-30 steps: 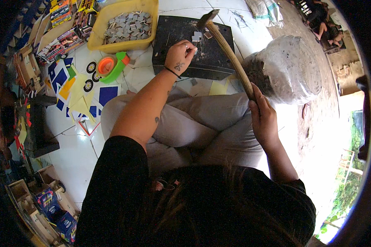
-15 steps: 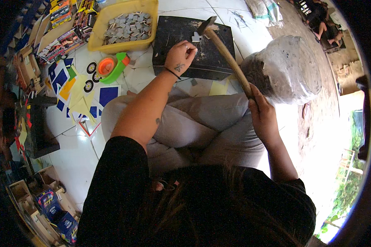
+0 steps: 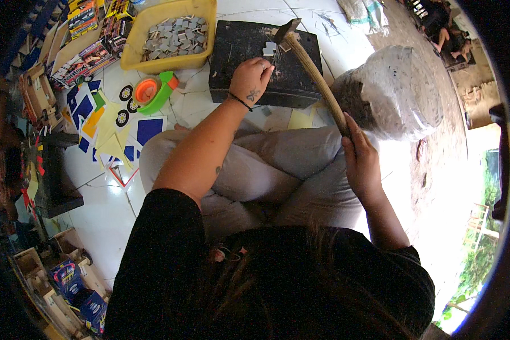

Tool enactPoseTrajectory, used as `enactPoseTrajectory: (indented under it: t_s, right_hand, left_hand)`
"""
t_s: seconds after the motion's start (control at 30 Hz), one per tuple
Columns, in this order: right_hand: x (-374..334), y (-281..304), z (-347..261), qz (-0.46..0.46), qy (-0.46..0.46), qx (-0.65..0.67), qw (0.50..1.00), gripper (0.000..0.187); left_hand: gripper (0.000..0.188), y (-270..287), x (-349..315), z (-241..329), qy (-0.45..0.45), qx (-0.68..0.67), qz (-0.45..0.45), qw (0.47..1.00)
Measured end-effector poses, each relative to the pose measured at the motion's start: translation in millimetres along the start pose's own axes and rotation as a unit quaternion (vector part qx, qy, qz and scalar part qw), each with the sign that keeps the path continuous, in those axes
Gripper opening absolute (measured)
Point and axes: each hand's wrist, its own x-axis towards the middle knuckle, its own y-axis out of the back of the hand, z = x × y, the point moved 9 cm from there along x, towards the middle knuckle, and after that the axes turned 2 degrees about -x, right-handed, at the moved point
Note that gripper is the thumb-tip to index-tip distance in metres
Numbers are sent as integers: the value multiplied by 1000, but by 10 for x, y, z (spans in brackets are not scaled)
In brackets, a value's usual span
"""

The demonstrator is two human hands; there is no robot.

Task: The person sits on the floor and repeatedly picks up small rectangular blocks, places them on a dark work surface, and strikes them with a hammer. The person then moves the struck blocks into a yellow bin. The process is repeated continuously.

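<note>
My right hand (image 3: 361, 161) grips a hammer (image 3: 318, 80) low on its wooden handle, and the metal head is over the far side of a black block (image 3: 229, 48). My left hand (image 3: 251, 79) reaches over that block with its fingers closed. Whatever is between its fingertips, if anything, is too small to make out. Just beyond those fingertips, small grey square pieces (image 3: 270, 50) lie on the block, close below the hammer head. A yellow tub (image 3: 131, 59), left of the block, holds many similar grey squares.
Left of my legs lie a green and orange plastic thing (image 3: 164, 93), black toy wheels (image 3: 122, 118) and blue cut sheets (image 3: 151, 131). Wooden toy trucks (image 3: 42, 102) stand farther left. A plastic-wrapped bundle (image 3: 405, 93) sits to the right. Thin nail-like bits (image 3: 328, 25) lie beyond the block.
My left hand has shifted slightly right on the block. The hammer head has moved a little, exposing more of the grey pieces. My right hand keeps its hold on the handle.
</note>
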Motion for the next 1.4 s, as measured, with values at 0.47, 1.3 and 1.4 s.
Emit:
enactPoseTrajectory:
  t_s: [0.47,1.3,1.4]
  right_hand:
    - [-80,-40,55,-11,-6,17,1000,45]
    - [1527,-694,924,25,-45,-120,991,34]
    - [1581,-815,1006,20,-67,-123,990,36]
  left_hand:
    - [14,-84,-66,-82,49,6,-25,998]
    - [13,1326,428,-1267,229,381,-35,895]
    - [23,1513,579,-1350,168,454,-48,874]
